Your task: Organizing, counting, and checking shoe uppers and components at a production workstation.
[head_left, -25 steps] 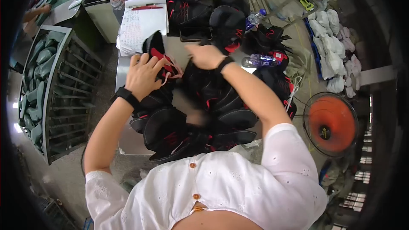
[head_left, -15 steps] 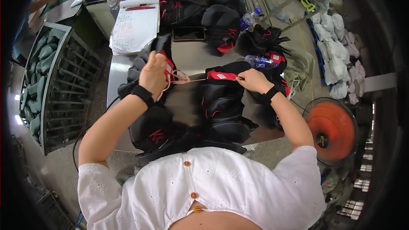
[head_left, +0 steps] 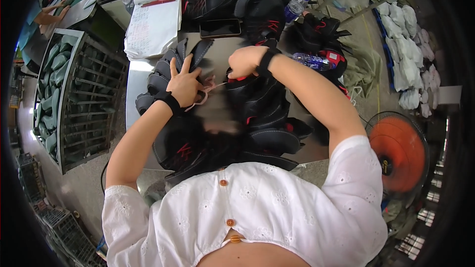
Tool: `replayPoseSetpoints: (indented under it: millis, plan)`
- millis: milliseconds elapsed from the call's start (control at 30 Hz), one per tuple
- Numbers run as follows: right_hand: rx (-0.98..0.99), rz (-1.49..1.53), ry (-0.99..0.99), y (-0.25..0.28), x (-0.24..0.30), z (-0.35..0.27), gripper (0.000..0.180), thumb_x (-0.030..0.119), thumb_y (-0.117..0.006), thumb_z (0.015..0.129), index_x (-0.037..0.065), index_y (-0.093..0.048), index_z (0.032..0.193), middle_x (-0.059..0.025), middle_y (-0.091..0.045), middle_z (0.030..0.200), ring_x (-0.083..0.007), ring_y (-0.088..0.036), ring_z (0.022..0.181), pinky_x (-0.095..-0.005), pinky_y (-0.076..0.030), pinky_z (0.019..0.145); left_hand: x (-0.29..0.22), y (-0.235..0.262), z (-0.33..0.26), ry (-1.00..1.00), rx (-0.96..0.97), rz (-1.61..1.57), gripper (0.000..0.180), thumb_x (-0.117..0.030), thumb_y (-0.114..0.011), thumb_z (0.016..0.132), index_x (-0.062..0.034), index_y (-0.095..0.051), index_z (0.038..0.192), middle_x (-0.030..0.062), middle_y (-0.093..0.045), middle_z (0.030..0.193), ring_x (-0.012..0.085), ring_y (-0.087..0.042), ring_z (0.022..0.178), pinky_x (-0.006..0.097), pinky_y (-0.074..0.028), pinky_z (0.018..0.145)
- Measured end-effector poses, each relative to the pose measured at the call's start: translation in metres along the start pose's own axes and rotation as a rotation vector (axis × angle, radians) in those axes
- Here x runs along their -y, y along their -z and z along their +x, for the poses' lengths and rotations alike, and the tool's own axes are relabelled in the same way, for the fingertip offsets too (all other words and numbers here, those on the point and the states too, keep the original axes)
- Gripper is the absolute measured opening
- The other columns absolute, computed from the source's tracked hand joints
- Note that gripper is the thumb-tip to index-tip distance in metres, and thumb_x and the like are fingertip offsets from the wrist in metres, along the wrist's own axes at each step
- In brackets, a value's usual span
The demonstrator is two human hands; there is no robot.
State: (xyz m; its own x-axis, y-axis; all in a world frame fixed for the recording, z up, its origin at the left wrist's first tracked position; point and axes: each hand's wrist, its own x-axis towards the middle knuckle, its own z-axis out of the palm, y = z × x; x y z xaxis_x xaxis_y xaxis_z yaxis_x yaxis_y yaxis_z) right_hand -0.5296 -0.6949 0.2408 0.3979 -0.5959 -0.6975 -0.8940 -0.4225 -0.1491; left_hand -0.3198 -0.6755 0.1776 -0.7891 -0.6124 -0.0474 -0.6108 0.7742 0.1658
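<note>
My left hand (head_left: 184,85) lies with fingers spread on a bundle of black shoe uppers (head_left: 159,75) at the left of the metal table. A pale pink cord (head_left: 210,85) runs in loose loops beside its fingers and stretches toward the other bundle. My right hand (head_left: 246,62) is bent over the top of a second stack of black shoe uppers (head_left: 260,100) with red lining. Its fingers are curled in at the stack's edge, and what they pinch is hidden. More black uppers (head_left: 180,143) with red stitching lie close to my body.
Beyond my hands lie a phone (head_left: 220,28), a notepad (head_left: 154,27) with a red pen, and more uppers (head_left: 264,12). Plastic bottles (head_left: 311,61) stand and lie at the right. An orange fan (head_left: 398,153) is at the right; a rack of green shoe lasts (head_left: 62,94) stands left.
My right hand has moved left and inward across the top of the right stack. My left hand has lowered and spread its fingers on the left bundle. The cord has slackened.
</note>
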Motion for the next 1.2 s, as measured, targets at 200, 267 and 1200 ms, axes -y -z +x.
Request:
replayPoseSetpoints:
  millis: [200, 267, 1200]
  plan:
    - [0.424, 0.236, 0.109, -0.024, 0.002, 0.096, 0.033, 0.030, -0.054, 0.083, 0.000, -0.061, 0.094, -0.0058, -0.064, 0.074, -0.0203, -0.061, 0.060, -0.0340, -0.048, 0.052, 0.018, 0.008, -0.020, -0.004, -0.006, -0.140, 0.014, -0.025, -0.072, 0.061, -0.0172, -0.070, 0.073, -0.0043, -0.061, 0.088, 0.0315, -0.022, 0.130, 0.059, -0.015, 0.098]
    - [0.503, 0.285, 0.166, -0.026, 0.006, 0.107, 0.033, 0.027, -0.053, 0.084, 0.002, -0.057, 0.105, -0.0058, -0.063, 0.077, -0.0170, -0.060, 0.061, -0.0287, -0.045, 0.048, 0.020, 0.014, -0.019, -0.045, -0.144, -0.256, 0.011, -0.014, -0.071, 0.061, -0.0130, -0.068, 0.072, -0.0014, -0.062, 0.078, 0.0337, -0.036, 0.122, 0.052, -0.020, 0.101]
    - [-0.097, 1.201, 0.403, -0.058, -0.004, 0.015, 0.029, 0.025, -0.063, 0.081, -0.002, -0.064, 0.091, -0.0034, -0.061, 0.074, -0.0065, -0.053, 0.063, -0.0201, -0.042, 0.056, -0.095, 0.062, -0.051, -0.379, -0.304, -0.681, 0.013, -0.008, -0.067, 0.064, -0.0033, -0.060, 0.074, 0.0044, -0.060, 0.075, 0.0195, -0.060, 0.065, 0.029, -0.050, 0.056]
